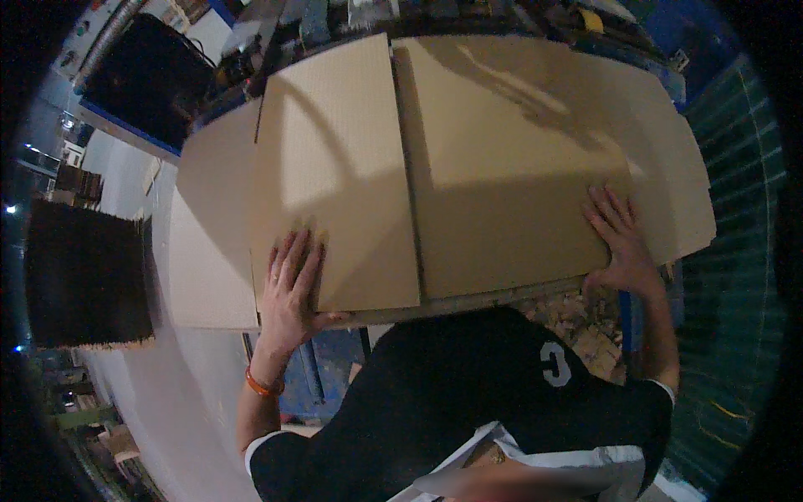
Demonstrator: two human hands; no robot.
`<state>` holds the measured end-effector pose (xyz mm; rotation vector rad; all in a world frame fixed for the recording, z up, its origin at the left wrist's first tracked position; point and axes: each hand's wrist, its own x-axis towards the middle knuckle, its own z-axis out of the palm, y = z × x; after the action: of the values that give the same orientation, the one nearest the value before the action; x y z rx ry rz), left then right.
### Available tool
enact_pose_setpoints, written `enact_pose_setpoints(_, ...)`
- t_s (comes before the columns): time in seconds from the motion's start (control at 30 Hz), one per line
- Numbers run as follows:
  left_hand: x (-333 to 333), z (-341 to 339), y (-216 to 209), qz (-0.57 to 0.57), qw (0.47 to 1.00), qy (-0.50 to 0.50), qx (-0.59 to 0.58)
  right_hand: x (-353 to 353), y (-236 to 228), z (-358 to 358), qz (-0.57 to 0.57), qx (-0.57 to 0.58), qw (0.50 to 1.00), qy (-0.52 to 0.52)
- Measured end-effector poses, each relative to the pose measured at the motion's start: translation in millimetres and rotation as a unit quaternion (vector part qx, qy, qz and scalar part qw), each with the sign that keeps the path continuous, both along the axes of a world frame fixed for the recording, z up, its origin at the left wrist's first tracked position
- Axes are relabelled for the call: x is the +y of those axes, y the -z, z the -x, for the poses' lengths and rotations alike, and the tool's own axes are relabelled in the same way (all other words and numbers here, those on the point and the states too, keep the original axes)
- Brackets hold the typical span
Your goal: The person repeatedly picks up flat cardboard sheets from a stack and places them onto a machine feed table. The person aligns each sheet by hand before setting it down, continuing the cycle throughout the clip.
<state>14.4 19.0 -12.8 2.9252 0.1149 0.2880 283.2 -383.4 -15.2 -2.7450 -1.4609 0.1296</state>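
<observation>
Readable marking: one bold pale grey mark [555, 364] on the front of the black shirt [452, 376]. Rounded, hooked outline with a smaller stroke inside; stands out clearly from the dark cloth. Sits higher in view than the white collar [493, 431], right of centre. Whether letter, numeral or emblem: cannot tell. No wording readable elsewhere. Pale patch [368, 12] on the machinery [314, 21] along the top edge: too blurred to tell if it carries print. Grey panel [79, 38], upper left: small spots, too small to make out.
</observation>
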Motion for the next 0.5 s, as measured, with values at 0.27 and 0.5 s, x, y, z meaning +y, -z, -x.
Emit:
enact_pose_setpoints(0.27, 44.9, -60.0, 9.5, -0.017, 0.997, 0.016, -0.079, 51.2, -2.6, -84.0, -0.017, 0.003, 1.000, -0.011)
enact_pose_setpoints(0.5, 97.6, -162.6, 6.3, -0.051, 0.989, -0.072, -0.122, 120.7, 5.4, -144.7, -0.107, -0.007, 0.993, 0.044)
